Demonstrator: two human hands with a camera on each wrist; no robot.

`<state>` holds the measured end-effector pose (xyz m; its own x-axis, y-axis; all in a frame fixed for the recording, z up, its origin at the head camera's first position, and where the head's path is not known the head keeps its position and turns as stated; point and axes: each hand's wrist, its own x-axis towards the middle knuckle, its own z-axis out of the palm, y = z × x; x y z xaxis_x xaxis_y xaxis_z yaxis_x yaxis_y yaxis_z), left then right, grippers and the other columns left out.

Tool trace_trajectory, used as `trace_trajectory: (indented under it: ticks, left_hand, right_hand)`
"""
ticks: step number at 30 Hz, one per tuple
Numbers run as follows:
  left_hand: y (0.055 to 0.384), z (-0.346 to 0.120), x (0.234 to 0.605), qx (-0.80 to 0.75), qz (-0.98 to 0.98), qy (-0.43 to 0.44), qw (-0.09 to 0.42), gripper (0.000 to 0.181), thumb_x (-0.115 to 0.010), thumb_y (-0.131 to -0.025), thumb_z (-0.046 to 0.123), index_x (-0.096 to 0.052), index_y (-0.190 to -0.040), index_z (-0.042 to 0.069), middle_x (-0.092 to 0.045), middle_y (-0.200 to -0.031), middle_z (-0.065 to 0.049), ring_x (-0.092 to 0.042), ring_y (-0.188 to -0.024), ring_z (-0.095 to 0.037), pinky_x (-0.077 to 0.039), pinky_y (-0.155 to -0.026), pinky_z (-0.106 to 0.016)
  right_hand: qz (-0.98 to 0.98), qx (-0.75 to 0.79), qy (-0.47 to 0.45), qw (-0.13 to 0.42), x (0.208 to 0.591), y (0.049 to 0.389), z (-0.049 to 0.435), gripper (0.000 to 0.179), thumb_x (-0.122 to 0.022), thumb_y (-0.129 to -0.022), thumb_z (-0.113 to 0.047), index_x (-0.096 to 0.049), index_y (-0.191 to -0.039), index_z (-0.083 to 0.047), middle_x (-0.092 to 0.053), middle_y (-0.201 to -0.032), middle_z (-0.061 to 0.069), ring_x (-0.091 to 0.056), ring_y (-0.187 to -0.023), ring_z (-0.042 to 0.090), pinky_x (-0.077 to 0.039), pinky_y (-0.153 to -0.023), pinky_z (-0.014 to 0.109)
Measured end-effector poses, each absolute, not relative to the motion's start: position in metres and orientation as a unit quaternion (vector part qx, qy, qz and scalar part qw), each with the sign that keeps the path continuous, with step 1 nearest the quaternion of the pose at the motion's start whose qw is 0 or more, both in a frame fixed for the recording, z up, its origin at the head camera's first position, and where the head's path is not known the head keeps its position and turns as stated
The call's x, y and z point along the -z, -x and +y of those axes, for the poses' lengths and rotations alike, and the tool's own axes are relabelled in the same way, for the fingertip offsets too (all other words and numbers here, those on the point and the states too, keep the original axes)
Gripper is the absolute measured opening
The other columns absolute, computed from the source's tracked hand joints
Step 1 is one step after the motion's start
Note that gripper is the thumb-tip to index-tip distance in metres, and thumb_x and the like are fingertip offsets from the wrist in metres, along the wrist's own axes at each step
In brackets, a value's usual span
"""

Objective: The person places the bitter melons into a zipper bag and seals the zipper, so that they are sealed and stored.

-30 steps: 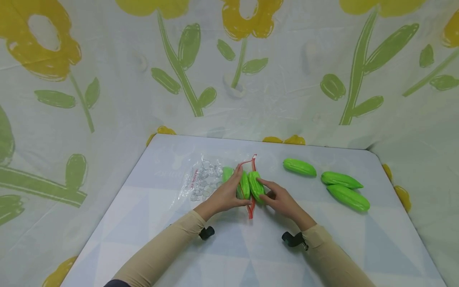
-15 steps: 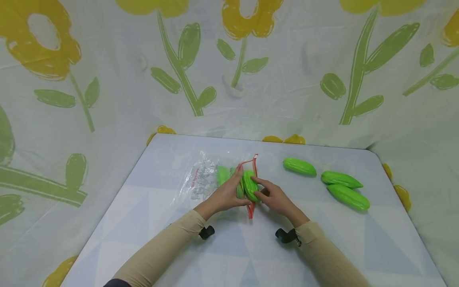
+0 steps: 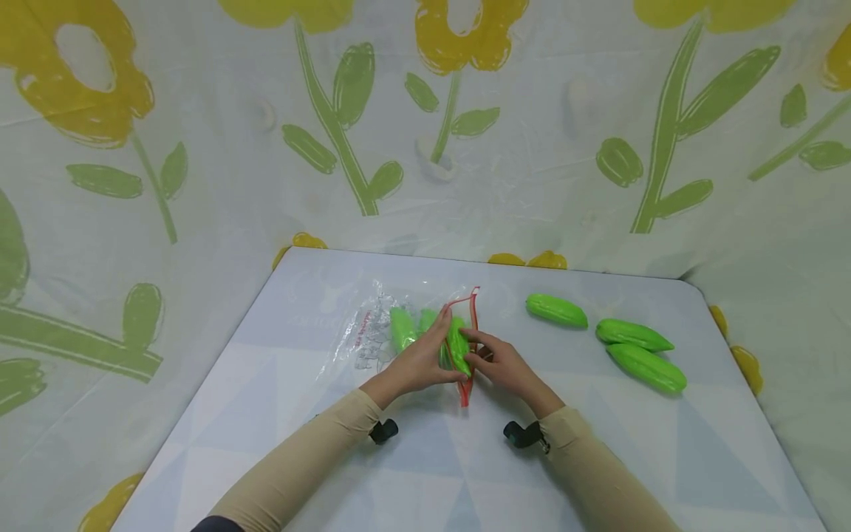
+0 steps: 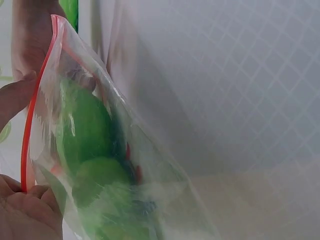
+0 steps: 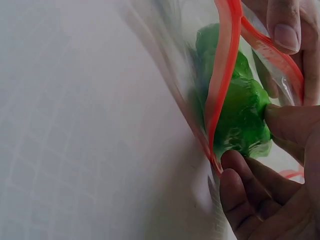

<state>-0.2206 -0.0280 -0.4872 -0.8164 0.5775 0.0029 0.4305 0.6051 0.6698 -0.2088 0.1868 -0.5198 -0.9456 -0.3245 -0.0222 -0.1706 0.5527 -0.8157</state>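
A clear zip bag (image 3: pixel 364 343) with a red seal lies on the table, its mouth facing right. My left hand (image 3: pixel 415 366) holds the bag at its mouth, which gapes. With thumb and fingertips, my right hand (image 3: pixel 508 367) grips the end of a bumpy green bitter melon (image 5: pixel 245 112), most of it inside the mouth. Past it, more green melons (image 3: pixel 402 329) lie within the bag, partly hidden by my left hand. The red seal strip (image 5: pixel 226 65) passes in front of the held melon in the right wrist view.
To the right on the table (image 3: pixel 532 480) lie three loose green melons: one alone (image 3: pixel 556 310), and a touching pair, the farther one (image 3: pixel 634 334) and the nearer one (image 3: pixel 646 367). A flowered curtain (image 3: pixel 525 185) hangs behind and at the sides.
My right hand has moved left, pushing the melon from the bag's mouth into it. The melons inside have shifted left. My left hand stays in place.
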Motion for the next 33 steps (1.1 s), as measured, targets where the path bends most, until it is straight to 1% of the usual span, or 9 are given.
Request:
trace_trajectory:
  ticks: [3, 9, 14, 24, 28, 33]
  left_hand:
    - [0.2202, -0.0277, 0.4864, -0.344, 0.889, -0.282, 0.107, 0.122, -0.087, -0.082, 0.036, -0.001, -0.164, 0.006, -0.001, -0.171, -0.008, -0.024, -0.152, -0.029, -0.036, -0.116, -0.044]
    - [0.2205, -0.0273, 0.4874, -0.343, 0.890, -0.281, 0.108, 0.122, -0.087, -0.082, 0.035, -0.001, -0.164, 0.007, -0.002, -0.171, -0.008, -0.022, -0.153, -0.028, -0.035, -0.117, -0.043]
    - [0.2202, -0.0279, 0.4885, -0.349, 0.887, -0.283, 0.111, 0.121, -0.087, -0.082, 0.034, -0.002, -0.164, 0.006, -0.003, -0.171, -0.010, -0.022, -0.153, -0.028, -0.035, -0.118, -0.043]
    - [0.2196, -0.0282, 0.4904, -0.348, 0.886, -0.287, 0.106, 0.122, -0.087, -0.082, 0.036, -0.003, -0.163, 0.004, -0.003, -0.171, -0.011, -0.019, -0.154, -0.028, -0.033, -0.118, -0.045]
    - [0.2190, -0.0282, 0.4905, -0.346, 0.887, -0.286, 0.106, 0.120, -0.087, -0.083, 0.035, -0.003, -0.163, 0.005, -0.004, -0.170, -0.012, -0.018, -0.154, -0.028, -0.032, -0.119, -0.044]
    - [0.2192, -0.0284, 0.4911, -0.348, 0.888, -0.282, 0.109, 0.119, -0.086, -0.083, 0.032, -0.003, -0.164, 0.005, -0.005, -0.170, -0.012, -0.018, -0.154, -0.028, -0.033, -0.118, -0.044]
  right_hand:
    - [0.877, 0.450, 0.146, 0.078, 0.5204, 0.2100, 0.1839, 0.053, -0.068, -0.099, -0.022, -0.054, -0.149, -0.019, -0.065, -0.107, 0.005, -0.062, -0.092, 0.018, -0.054, -0.075, 0.032]
    - [0.883, 0.443, 0.135, 0.071, 0.5207, 0.2115, 0.1798, 0.053, -0.070, -0.098, -0.024, -0.054, -0.149, -0.020, -0.064, -0.103, 0.002, -0.061, -0.091, 0.016, -0.054, -0.077, 0.032]
    - [0.885, 0.441, 0.131, 0.067, 0.5219, 0.2122, 0.1778, 0.053, -0.070, -0.098, -0.025, -0.055, -0.148, -0.020, -0.064, -0.103, 0.002, -0.061, -0.091, 0.017, -0.053, -0.079, 0.033]
    - [0.891, 0.432, 0.131, 0.058, 0.5261, 0.2118, 0.1802, 0.052, -0.070, -0.098, -0.026, -0.055, -0.148, -0.021, -0.064, -0.103, 0.002, -0.062, -0.092, 0.017, -0.055, -0.077, 0.033]
    - [0.892, 0.430, 0.128, 0.054, 0.5266, 0.2107, 0.1822, 0.052, -0.070, -0.098, -0.028, -0.056, -0.147, -0.024, -0.064, -0.107, 0.001, -0.061, -0.091, 0.018, -0.055, -0.075, 0.032]
    - [0.891, 0.432, 0.135, 0.043, 0.5254, 0.2084, 0.1861, 0.051, -0.070, -0.098, -0.026, -0.056, -0.147, -0.024, -0.064, -0.113, 0.002, -0.061, -0.091, 0.019, -0.055, -0.075, 0.032]
